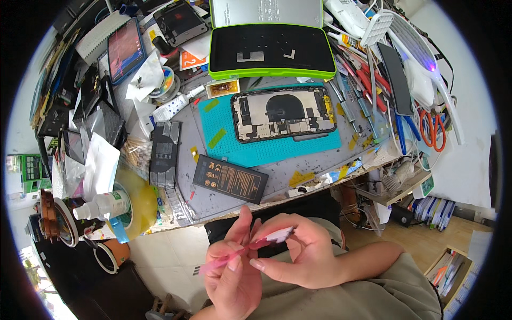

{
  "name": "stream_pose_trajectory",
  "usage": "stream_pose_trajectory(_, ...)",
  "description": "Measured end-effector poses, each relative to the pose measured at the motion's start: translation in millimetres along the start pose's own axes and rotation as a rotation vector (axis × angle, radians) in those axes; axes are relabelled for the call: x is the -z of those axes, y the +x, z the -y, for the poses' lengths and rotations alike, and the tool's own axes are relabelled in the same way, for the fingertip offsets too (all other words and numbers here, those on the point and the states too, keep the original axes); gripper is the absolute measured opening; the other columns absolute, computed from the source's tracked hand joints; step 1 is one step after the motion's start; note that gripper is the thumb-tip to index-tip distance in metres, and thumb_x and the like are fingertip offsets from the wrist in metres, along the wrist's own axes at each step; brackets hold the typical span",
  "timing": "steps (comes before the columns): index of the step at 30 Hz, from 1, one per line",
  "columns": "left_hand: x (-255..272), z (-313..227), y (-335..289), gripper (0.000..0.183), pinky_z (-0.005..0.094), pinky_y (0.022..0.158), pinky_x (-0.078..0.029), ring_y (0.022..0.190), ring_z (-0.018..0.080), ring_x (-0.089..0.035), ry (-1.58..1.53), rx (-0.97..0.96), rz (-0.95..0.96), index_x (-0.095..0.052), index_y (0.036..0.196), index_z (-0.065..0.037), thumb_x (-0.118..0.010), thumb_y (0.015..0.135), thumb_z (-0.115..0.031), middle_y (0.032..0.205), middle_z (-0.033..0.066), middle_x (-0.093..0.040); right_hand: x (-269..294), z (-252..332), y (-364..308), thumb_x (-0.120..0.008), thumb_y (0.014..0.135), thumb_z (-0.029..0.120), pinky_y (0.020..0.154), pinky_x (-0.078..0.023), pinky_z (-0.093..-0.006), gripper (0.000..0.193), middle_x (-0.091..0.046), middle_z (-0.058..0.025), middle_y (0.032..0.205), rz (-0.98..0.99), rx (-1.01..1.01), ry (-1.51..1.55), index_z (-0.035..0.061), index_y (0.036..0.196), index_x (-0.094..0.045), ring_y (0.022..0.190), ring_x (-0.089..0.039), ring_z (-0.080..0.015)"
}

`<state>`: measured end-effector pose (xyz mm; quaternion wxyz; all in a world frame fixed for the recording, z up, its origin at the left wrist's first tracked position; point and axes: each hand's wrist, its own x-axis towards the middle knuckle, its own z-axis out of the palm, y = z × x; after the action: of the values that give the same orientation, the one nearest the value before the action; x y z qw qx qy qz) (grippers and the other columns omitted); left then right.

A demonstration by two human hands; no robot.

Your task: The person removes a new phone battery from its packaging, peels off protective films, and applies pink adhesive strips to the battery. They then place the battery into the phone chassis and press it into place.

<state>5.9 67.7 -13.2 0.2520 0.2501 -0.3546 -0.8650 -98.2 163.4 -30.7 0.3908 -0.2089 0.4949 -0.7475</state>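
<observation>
In front of the table's near edge, both hands are raised over my lap. My left hand (234, 274) pinches a thin, see-through pink strip (212, 265) between thumb and fingers. From the right, my right hand (306, 256) curls its fingers round the strip's other end, where a white piece (280, 235) shows. Just beyond the hands lies a flat black phone battery (230, 179) with printed markings. Farther back, an opened phone (314, 125) rests on a teal mat (256, 154), its inner parts uncovered. A second dark battery (164, 154) is at the left.
A green-rimmed case (272, 72) stands open behind the phone, small metal pieces inside. Screwdrivers, blue-handled pliers (408, 128) and orange scissors (433, 130) crowd the right side. At left are a spray bottle (104, 205), a yellow tape roll (144, 202), a white tube (170, 108) and a tablet (126, 49).
</observation>
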Motion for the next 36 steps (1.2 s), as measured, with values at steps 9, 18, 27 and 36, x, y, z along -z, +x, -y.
stream_pose_trajectory(9, 0, -3, 2, 0.051, 0.0495, 0.123, -0.02, 0.149, 0.0366, -0.031, -0.062, 0.068, 0.101, -0.045, 0.148, -0.005, -0.056, 0.103, -0.028, 0.158, 0.0244, -0.036, 4, 7, 4, -0.079, 0.08, -0.003, 0.081, -0.052, -0.0307, 0.023, -0.068, -0.008, 0.101, 0.012, 0.003, -0.061, 0.0045, 0.101, -0.075, 0.092, -0.064, -0.0188)
stream_pose_trajectory(18, 17, -4, -14, 0.049, 0.046, 0.112, -0.04, 0.131, 0.0317, -0.052, -0.019, 0.147, 0.019, -0.051, 0.141, -0.002, -0.058, 0.101, -0.029, 0.144, 0.0199, -0.052, 24, 9, 32, -0.078, 0.072, 0.015, 0.065, -0.047, -0.0277, 0.032, -0.069, -0.0026, 0.102, 0.092, 0.79, -0.744, 0.0094, 0.104, -0.078, 0.081, -0.064, -0.0166)
stream_pose_trajectory(27, 7, -10, -5, 0.023, 0.0397, 0.097, -0.047, 0.108, 0.0237, -0.061, -0.123, 0.067, -0.094, -0.065, 0.117, -0.004, -0.059, 0.099, -0.017, 0.117, 0.0115, -0.066, 27, 13, 40, -0.075, 0.07, 0.012, 0.058, -0.048, -0.0259, 0.031, -0.069, -0.0042, 0.106, 0.059, 1.007, -0.969, 0.0095, 0.101, -0.078, 0.079, -0.066, -0.017)
stream_pose_trajectory(36, 11, -7, 6, 0.017, 0.0351, 0.085, -0.048, 0.092, 0.0186, -0.061, 0.005, 0.039, -0.262, -0.065, 0.112, -0.006, -0.059, 0.099, -0.015, 0.1, 0.0067, -0.064, 41, 15, 53, -0.075, 0.079, 0.018, 0.069, -0.052, -0.0309, 0.035, -0.069, -0.0075, 0.113, -0.073, 0.784, -1.244, 0.007, 0.113, -0.074, 0.083, -0.064, -0.021)
